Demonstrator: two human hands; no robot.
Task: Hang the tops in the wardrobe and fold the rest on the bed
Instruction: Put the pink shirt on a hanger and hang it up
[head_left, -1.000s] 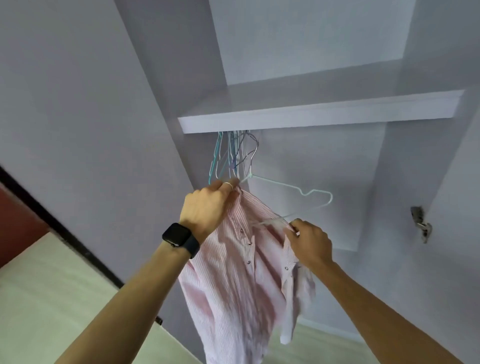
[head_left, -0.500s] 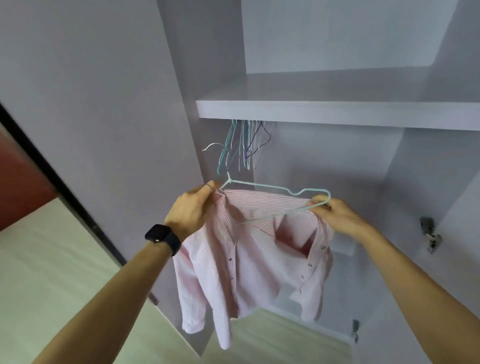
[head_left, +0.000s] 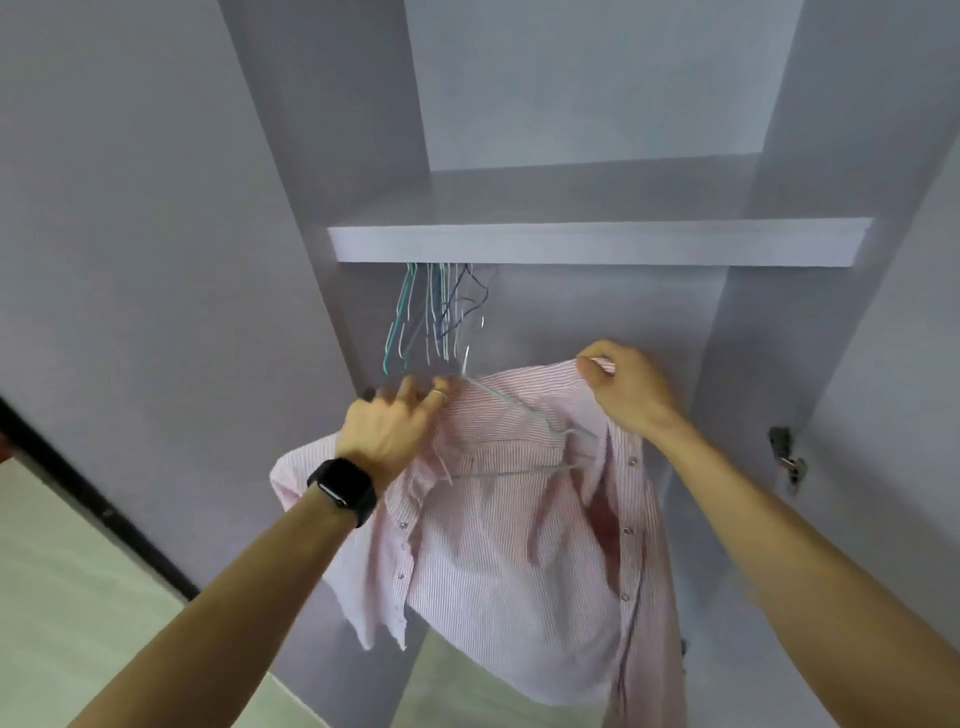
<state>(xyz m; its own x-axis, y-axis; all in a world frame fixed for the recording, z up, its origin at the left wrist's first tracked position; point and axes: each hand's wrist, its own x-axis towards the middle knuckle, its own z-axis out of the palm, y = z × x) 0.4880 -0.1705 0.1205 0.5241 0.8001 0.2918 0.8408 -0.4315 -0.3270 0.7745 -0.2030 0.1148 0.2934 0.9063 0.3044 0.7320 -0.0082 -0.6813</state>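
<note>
A pink striped shirt (head_left: 498, 545) hangs open in front of the wardrobe, draped over a pale wire hanger (head_left: 524, 415) whose hook points up toward the rail. My left hand (head_left: 389, 426), with a black watch on the wrist, grips the shirt's left shoulder at the hanger's neck. My right hand (head_left: 623, 389) pinches the shirt's right shoulder fabric and holds it raised. The hanger's right end is hidden under the cloth.
Several empty wire hangers (head_left: 436, 317) hang bunched under the wardrobe shelf (head_left: 597, 244) at the left of the compartment. The open wardrobe door (head_left: 130, 260) stands to the left. A metal hinge (head_left: 787, 457) sits on the right panel. Pale floor lies below.
The view has swung to face the wardrobe. My right hand lifted the shirt's right shoulder up over the hanger's end. My left hand kept its hold at the collar.
</note>
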